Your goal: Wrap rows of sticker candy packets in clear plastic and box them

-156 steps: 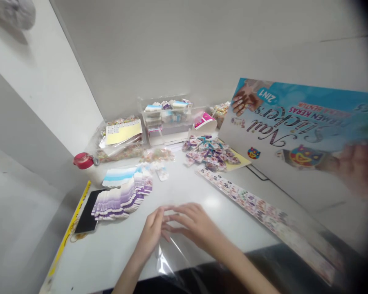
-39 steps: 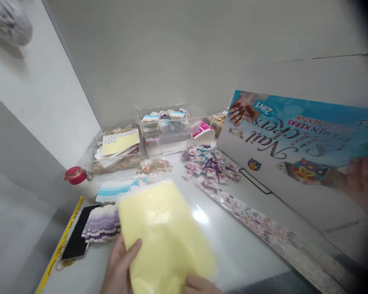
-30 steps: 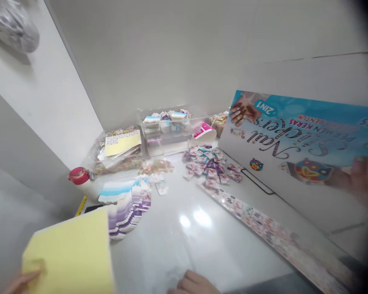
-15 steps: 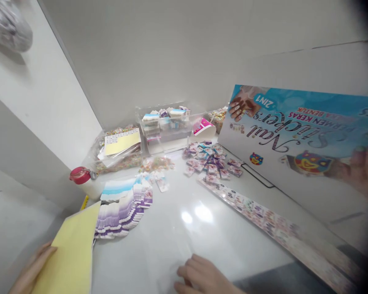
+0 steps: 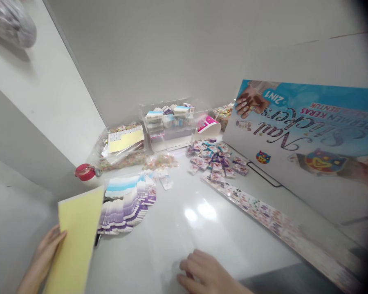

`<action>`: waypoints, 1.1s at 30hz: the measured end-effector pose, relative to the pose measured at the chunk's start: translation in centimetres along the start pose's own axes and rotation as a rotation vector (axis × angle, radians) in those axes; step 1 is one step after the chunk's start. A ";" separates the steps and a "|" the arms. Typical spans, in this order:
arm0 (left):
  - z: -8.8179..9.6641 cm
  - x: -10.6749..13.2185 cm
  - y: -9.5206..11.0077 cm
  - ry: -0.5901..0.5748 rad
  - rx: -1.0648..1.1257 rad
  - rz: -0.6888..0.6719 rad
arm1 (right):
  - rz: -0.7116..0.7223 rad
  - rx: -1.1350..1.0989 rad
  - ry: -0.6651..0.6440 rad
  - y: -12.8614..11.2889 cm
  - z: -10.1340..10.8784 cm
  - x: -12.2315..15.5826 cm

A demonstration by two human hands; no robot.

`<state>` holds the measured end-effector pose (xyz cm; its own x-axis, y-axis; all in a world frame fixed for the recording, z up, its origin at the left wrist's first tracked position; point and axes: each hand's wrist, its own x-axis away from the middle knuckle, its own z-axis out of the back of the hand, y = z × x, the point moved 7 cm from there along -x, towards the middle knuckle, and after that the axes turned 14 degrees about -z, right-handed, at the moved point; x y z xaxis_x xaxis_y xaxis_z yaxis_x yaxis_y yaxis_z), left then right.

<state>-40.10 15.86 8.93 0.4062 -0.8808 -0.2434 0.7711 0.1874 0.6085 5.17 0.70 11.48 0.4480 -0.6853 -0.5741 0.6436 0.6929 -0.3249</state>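
Two bare hands show in the head view, well apart along the near edge of the white table (image 5: 233, 241). The left hand (image 5: 46, 255) grips a yellow sheet (image 5: 75, 241) by its long side and holds it tilted up at the near left corner, just beside a fanned stack of purple-and-white printed cards (image 5: 125, 208). The right hand (image 5: 206, 271) is open and empty, its fingers loosely curved, over a clear plastic film (image 5: 171, 261); whether it touches the film is hard to tell.

Toward the far edge, a clear plastic organizer (image 5: 168, 126) holds small packets, with a plastic bag of sweets (image 5: 122, 149) to its left and a red-capped bottle (image 5: 85, 172) beyond that. A pile of small wrapped packets (image 5: 213, 159) lies in front of a "Nail Stickers" poster board (image 5: 294, 130) propped at the right. A long printed sticker strip (image 5: 251, 212) runs along the table's right side.
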 end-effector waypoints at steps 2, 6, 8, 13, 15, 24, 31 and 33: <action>-2.9 0.0 -1.3 -0.196 0.103 0.020 | -0.007 0.008 -0.003 -0.1 0.1 0.0; -4.4 0.8 -1.1 -0.282 0.048 0.026 | -0.039 0.030 0.012 0.4 0.8 0.3; -4.3 0.9 -0.6 -0.282 0.023 -0.001 | -0.111 0.062 0.009 1.6 1.0 0.9; -2.6 1.1 0.7 -0.233 -0.178 -0.157 | -0.357 0.162 -0.073 6.3 -0.4 3.1; -2.0 2.5 3.5 -0.107 -0.337 -0.369 | -0.379 0.176 -0.141 7.3 -1.7 3.7; -14.2 25.5 22.0 -0.254 -0.164 -1.544 | -0.511 0.182 -0.081 15.9 -0.9 0.5; -19.1 29.7 24.5 -0.555 -0.137 -1.315 | -0.995 0.391 -0.044 29.2 5.2 0.0; -19.4 29.2 24.8 -0.665 -0.103 -1.219 | -1.032 0.385 -0.054 30.0 5.7 0.2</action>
<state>0.42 3.21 2.24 -0.8246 -0.5438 -0.1559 0.5104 -0.8340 0.2099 28.11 20.11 5.94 -0.3958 -0.9097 -0.1254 0.8701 -0.3279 -0.3680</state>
